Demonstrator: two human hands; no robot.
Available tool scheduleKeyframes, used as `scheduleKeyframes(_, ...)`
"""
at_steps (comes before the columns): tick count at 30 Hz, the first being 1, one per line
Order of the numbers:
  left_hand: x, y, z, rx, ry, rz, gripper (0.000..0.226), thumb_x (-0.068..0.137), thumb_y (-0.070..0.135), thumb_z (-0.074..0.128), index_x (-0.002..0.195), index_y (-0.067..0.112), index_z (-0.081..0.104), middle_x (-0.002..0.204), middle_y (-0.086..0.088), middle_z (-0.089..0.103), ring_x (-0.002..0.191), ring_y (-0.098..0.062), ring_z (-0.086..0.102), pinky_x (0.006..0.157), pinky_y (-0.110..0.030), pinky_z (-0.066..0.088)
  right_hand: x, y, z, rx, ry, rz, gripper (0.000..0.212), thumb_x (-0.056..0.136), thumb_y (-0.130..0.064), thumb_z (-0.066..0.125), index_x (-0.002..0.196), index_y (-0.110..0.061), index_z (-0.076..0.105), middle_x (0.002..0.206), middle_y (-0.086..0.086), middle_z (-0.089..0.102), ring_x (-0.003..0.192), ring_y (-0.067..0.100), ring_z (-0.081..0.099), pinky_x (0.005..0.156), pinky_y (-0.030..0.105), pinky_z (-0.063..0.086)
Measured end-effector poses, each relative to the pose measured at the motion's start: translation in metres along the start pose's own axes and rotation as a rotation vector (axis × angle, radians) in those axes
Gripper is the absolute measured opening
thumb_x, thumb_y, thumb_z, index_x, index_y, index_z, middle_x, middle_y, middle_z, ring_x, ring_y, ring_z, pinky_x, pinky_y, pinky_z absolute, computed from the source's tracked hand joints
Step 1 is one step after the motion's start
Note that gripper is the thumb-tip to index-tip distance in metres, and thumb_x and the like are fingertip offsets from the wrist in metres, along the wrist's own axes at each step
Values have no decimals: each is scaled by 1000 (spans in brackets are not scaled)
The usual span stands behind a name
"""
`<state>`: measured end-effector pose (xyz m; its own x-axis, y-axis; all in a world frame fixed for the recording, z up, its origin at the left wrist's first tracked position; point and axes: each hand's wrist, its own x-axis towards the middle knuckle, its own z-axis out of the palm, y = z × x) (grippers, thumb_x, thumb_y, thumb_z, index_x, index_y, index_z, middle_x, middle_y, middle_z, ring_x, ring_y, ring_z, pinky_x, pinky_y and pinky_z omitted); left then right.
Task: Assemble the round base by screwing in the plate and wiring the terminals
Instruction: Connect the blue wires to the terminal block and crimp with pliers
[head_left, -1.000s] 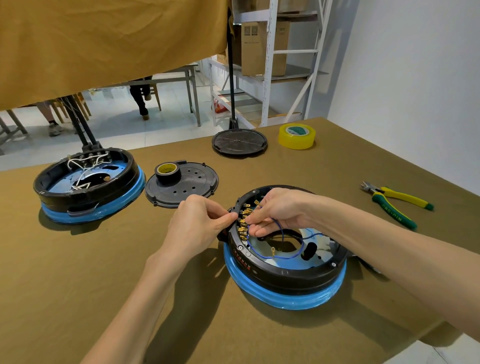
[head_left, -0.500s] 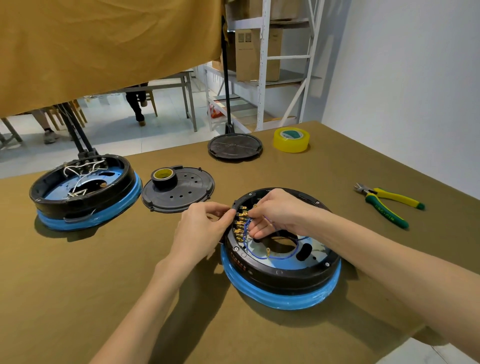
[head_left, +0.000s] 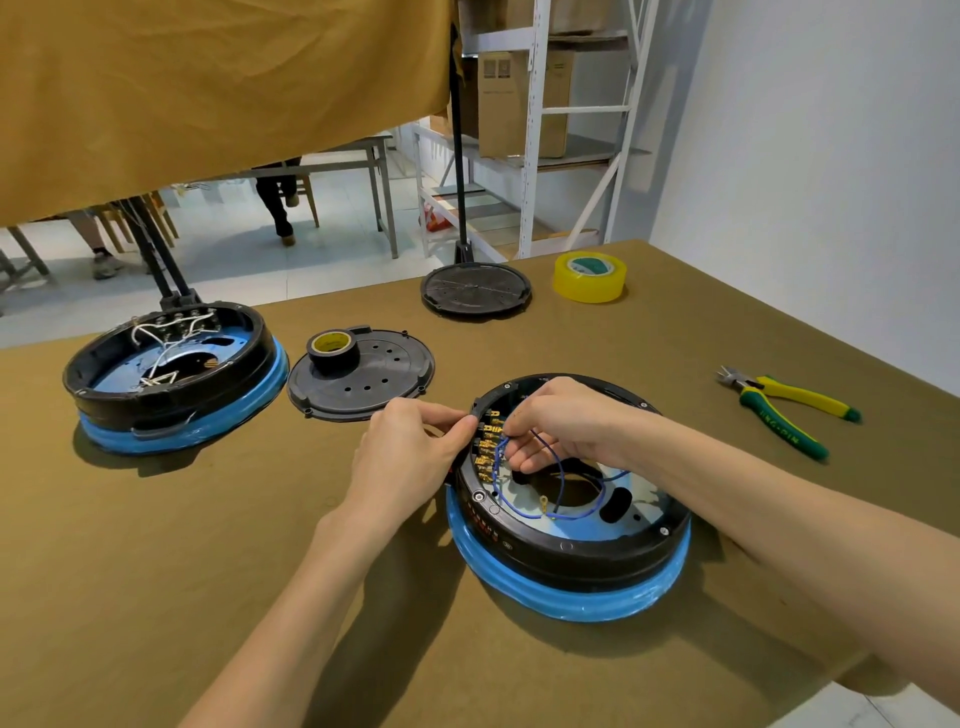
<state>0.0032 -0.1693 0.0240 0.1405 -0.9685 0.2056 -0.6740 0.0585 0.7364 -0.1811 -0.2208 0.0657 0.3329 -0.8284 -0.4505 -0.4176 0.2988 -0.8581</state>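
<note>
The olive cloth-covered table carried the round black base with a blue rim near its front edge. Both hands had barely moved: left hand pinched the base's wall, right hand pinched a thin blue wire at the brass terminals. Wiring probably continued.

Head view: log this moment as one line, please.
stage: wiring terminals | left hand: pinching at base rim | right hand: fingers on blue wires at brass terminals | round base: open | pliers: unused
</note>
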Motion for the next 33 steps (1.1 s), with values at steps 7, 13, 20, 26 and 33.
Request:
scheduleKeyframes(7,0,-1,0,-9,-8,3,28,95,40,69,116,24,79,101,9,77,92,-7,70,79,-41,64,4,5,-7,46,-87,-32,12,102,1,56,105,5,66,76,16,71,63,18,70,58,24,59)
scheduleKeyframes(13,0,-1,0,-3,-6,8,27,95,41,69,115,25,79,101,10,76,92,-6,69,78,-41,64,8,8,-9,56,-106,-38,12,101,0,57,106,5,66,78,17,72,65,19,71,59,24,59)
scheduleKeyframes(20,-2,1,1,-20,27,47,23,96,34,70,112,20,80,86,19,67,82,-1,66,76,-39,63,15,2,-9,12,-100,-5,11,100,-1,60,100,4,69,76,15,74,63,17,72,59,23,59)
scheduleKeyframes(26,-2,4,3,18,50,76,22,97,33,69,110,19,80,86,13,63,80,-5,63,76,-39,60,18,-5,-7,7,-127,24,13,101,-1,60,97,7,69,75,15,74,61,14,72,56,19,57)
scheduleKeyframes(33,-2,4,2,11,52,82,21,97,31,70,110,18,81,86,9,65,79,-7,64,73,-35,58,18,-5,-8,5,-138,37,14,101,-3,61,97,7,69,78,16,74,61,14,72,57,18,58)
